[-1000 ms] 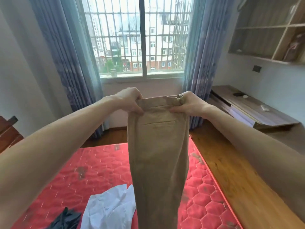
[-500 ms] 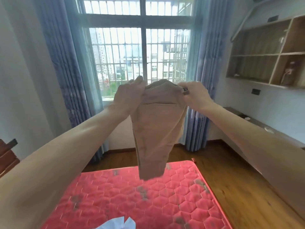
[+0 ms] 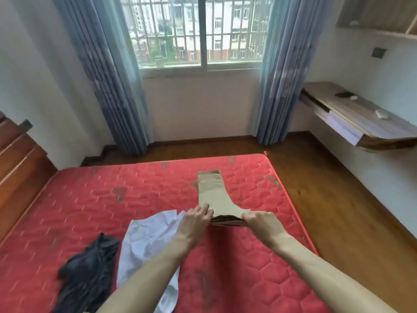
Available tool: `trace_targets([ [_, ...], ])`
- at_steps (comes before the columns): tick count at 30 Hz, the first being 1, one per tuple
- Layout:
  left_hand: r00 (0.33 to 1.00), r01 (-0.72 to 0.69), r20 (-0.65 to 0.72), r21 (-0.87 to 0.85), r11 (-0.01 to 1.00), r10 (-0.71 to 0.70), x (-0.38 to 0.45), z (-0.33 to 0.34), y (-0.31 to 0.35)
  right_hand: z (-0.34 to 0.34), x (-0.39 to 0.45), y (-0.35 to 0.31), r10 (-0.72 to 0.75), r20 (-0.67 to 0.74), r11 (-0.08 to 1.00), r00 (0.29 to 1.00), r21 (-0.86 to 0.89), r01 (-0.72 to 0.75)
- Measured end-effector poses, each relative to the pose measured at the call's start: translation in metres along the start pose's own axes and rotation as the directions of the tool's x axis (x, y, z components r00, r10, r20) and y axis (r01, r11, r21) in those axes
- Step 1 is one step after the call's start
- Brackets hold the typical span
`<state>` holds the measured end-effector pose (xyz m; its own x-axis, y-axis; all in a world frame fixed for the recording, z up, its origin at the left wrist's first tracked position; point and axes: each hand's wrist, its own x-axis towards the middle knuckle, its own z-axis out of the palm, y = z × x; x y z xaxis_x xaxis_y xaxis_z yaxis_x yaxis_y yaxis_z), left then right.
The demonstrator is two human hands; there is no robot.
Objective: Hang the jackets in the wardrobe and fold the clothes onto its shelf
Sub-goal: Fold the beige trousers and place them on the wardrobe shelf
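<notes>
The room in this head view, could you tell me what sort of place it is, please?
Most likely a bedroom in a flat: a bare red mattress with clothes on it, a curtained, barred window, and a wall-mounted desk.

Trousers (image 3: 213, 195) on mattress (image 3: 259, 267), right of shirt (image 3: 149, 236)

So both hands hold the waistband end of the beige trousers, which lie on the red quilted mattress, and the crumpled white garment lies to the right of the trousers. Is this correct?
Not quite. In the head view the crumpled white garment lies to the left of the beige trousers, not the right. The rest stands: the left hand and right hand hold the waistband end, and the trousers lie on the red quilted mattress.
</notes>
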<state>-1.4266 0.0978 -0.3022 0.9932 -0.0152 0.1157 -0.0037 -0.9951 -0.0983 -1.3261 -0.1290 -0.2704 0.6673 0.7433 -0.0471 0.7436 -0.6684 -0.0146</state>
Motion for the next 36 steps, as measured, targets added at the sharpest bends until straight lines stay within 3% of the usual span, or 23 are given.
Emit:
trace_targets([
  [4, 0.962, 0.088, 0.267, -0.115, 0.989, -0.055, -0.059, 0.099, 0.04, 0.1, -0.038, -0.016, -0.054, 0.137, 0.998, 0.989, -0.022, 0.057],
  [9, 0.889, 0.091, 0.458, -0.236, 0.968, 0.028, -0.13, 0.141, 0.085, 0.181, -0.106, -0.038, -0.129, 0.329, 0.987, 0.935, -0.045, 0.152],
  [13, 0.855, 0.06, 0.503, -0.332, 0.941, 0.123, -0.169, 0.185, 0.112, 0.232, -0.146, -0.049, -0.168, 0.471, 0.986, 0.866, 0.064, 0.156],
  [18, 0.719, 0.051, 0.667, -0.33, 0.943, 0.195, -0.217, 0.259, 0.146, 0.336, -0.199, -0.062, -0.153, 0.518, 0.988, 0.842, 0.104, 0.116],
  [21, 0.732, -0.055, 0.622, -0.353, 0.934, 0.278, -0.252, 0.306, 0.173, 0.402, -0.225, -0.07, -0.175, 0.531, 0.985, 0.829, 0.083, 0.154],
  [24, 0.697, -0.032, 0.647, -0.405, 0.914, 0.311, -0.285, 0.346, 0.198, 0.45, -0.246, -0.076, -0.187, 0.56, 0.982, 0.807, 0.087, 0.167],
  [27, 0.646, -0.035, 0.676, -0.436, 0.899, 0.353, -0.309, 0.374, 0.211, 0.484, -0.269, -0.081, -0.218, 0.637, 0.974, 0.739, 0.1, 0.202],
  [29, 0.694, -0.041, 0.618, -0.477, 0.878, 0.368, -0.322, 0.389, 0.212, 0.497, -0.276, -0.085, -0.235, 0.649, 0.972, 0.724, 0.138, 0.191],
  [33, 0.857, -0.07, 0.422, -0.472, 0.879, 0.294, -0.329, 0.429, 0.206, 0.52, -0.263, -0.089, -0.207, 0.369, 0.975, 0.906, 0.156, 0.16],
  [36, 0.889, -0.131, 0.338, -0.457, 0.88, 0.308, -0.316, 0.456, 0.203, 0.542, -0.246, -0.082, -0.218, 0.285, 0.974, 0.933, 0.126, 0.189],
])
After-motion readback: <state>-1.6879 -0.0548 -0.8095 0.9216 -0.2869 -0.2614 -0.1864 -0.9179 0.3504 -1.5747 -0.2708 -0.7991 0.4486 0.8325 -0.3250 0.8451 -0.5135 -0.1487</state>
